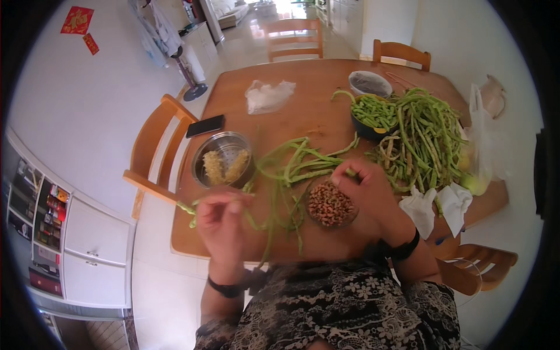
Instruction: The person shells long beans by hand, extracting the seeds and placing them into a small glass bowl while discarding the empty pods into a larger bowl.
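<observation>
My right hand is over the right rim of a clear bowl of brown-pink shelled beans. A short piece of green bean pod shows between its thumb and curled fingers. My left hand, blurred, is raised near the table's front left, thumb close to the fingertips. Whether it pinches anything is unclear; a green pod shows just beyond it on the left. Long green beans lie loose between the hands, beyond the bowl. Several stringy green strips reach towards the table's front edge.
A large heap of long beans covers the right side, beside a dark bowl of cut green beans. A steel steamer pot with yellowish pieces, a phone, a plastic bag and crumpled tissues also lie on the table.
</observation>
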`<state>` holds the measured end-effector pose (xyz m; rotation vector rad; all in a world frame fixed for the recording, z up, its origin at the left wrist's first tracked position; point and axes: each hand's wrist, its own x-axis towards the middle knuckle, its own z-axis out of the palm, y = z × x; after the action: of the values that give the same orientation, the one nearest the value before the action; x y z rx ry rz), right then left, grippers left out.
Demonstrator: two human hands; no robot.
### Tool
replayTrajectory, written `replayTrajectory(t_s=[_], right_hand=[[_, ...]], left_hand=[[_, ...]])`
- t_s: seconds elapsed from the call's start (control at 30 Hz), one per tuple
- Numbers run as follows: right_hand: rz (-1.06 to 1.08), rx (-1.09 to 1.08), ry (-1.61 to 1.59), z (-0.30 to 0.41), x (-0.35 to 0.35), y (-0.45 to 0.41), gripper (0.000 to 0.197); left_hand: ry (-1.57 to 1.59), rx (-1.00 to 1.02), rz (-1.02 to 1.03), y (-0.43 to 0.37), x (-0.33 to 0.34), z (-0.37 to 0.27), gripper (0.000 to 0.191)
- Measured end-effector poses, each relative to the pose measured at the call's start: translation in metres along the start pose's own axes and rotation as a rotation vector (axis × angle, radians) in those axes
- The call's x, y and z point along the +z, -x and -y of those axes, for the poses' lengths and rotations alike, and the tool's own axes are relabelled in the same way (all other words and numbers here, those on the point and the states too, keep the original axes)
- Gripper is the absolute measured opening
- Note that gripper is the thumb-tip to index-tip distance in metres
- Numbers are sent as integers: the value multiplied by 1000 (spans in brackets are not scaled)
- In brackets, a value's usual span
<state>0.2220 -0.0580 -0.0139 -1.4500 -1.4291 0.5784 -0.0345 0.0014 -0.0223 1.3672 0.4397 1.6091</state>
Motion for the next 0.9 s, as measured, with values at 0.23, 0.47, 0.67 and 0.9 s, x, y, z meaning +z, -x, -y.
replayTrajectory(t_s=[0.23,0.47,0.67,0.9], right_hand=[[-171,51,319,-30,-56,-17,15],[-202,-10,482,-4,-47,-14,19],[-216,112,719,-12,-51,-30,16],[-80,53,974,-56,-70,-26,19]], left_hand=[[-32,-155,5,1,-9,7,15],[-57,-338,106,2,9,7,21],[-31,-353,157,2,14,3,23],[-60,-364,162,3,11,3,22]])
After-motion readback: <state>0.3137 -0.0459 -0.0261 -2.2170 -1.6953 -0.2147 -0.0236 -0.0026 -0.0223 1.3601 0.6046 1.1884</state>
